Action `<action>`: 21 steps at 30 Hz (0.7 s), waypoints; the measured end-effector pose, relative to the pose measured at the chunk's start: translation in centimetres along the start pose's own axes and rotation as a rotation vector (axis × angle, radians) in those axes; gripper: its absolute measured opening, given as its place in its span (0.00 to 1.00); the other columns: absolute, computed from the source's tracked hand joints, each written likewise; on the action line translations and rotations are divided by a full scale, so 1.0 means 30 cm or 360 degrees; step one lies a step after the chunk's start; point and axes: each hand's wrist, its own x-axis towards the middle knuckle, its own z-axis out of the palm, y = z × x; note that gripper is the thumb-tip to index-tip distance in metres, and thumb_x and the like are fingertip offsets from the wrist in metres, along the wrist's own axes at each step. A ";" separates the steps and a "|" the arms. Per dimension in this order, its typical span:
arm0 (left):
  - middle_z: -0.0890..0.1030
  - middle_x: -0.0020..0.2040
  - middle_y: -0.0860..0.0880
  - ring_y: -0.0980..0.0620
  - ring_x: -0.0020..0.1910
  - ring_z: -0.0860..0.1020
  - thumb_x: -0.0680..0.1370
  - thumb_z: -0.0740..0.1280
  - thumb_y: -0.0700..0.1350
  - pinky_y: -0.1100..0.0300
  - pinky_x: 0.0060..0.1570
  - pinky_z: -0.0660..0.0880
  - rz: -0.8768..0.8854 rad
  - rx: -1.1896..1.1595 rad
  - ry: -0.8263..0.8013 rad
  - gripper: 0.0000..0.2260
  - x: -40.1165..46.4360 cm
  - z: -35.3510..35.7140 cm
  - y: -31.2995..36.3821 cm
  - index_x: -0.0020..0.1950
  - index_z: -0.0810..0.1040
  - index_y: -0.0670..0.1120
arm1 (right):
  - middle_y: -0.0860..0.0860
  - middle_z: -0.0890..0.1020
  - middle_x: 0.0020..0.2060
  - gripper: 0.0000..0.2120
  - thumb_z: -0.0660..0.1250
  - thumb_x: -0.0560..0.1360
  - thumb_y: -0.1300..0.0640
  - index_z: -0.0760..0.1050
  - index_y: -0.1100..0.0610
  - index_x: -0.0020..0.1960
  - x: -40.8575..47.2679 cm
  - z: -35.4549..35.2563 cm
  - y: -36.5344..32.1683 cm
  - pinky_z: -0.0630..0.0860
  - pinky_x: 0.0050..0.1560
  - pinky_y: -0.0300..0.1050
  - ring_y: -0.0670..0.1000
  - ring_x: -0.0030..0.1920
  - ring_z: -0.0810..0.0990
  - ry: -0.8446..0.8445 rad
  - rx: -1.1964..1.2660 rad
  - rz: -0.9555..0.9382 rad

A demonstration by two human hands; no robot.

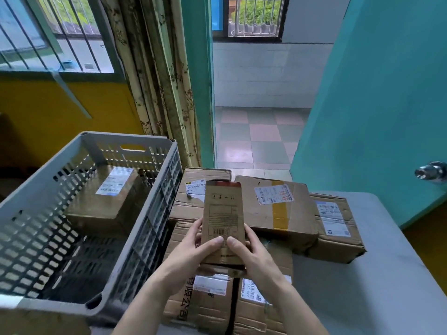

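Thumbs on top, the left hand and right hand clasp the slim brown cardboard box by its near end, just right of the grey slotted plastic crate; best lift it level over the crate's rim before lowering
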 end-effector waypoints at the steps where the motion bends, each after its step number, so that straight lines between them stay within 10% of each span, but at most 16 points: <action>1: 0.83 0.62 0.48 0.44 0.57 0.85 0.77 0.74 0.52 0.46 0.52 0.83 0.0001 -0.0001 0.0007 0.32 0.000 -0.018 -0.003 0.78 0.63 0.61 | 0.44 0.84 0.60 0.40 0.73 0.69 0.33 0.63 0.37 0.77 -0.003 0.018 -0.004 0.82 0.60 0.55 0.48 0.60 0.84 -0.0008 0.0020 0.0027; 7: 0.83 0.63 0.50 0.47 0.58 0.85 0.76 0.74 0.55 0.44 0.55 0.83 -0.0006 -0.0016 -0.0008 0.33 -0.001 -0.095 -0.016 0.77 0.64 0.62 | 0.51 0.83 0.61 0.39 0.76 0.72 0.44 0.61 0.38 0.79 -0.028 0.111 -0.001 0.85 0.52 0.57 0.53 0.57 0.86 0.0088 0.0124 0.0099; 13: 0.84 0.62 0.55 0.51 0.60 0.84 0.69 0.75 0.68 0.42 0.63 0.78 0.0051 0.0042 -0.0015 0.36 -0.010 -0.144 -0.048 0.75 0.66 0.65 | 0.47 0.81 0.65 0.46 0.76 0.69 0.38 0.58 0.38 0.81 -0.050 0.196 0.021 0.85 0.50 0.54 0.50 0.60 0.84 0.0244 0.0114 0.0076; 21: 0.83 0.56 0.58 0.59 0.56 0.83 0.80 0.69 0.56 0.55 0.60 0.80 0.0246 0.0416 0.0330 0.21 -0.022 -0.090 -0.040 0.71 0.67 0.63 | 0.43 0.77 0.66 0.52 0.69 0.62 0.21 0.58 0.40 0.80 -0.067 0.202 0.025 0.83 0.58 0.50 0.46 0.63 0.80 0.0561 -0.0359 -0.0048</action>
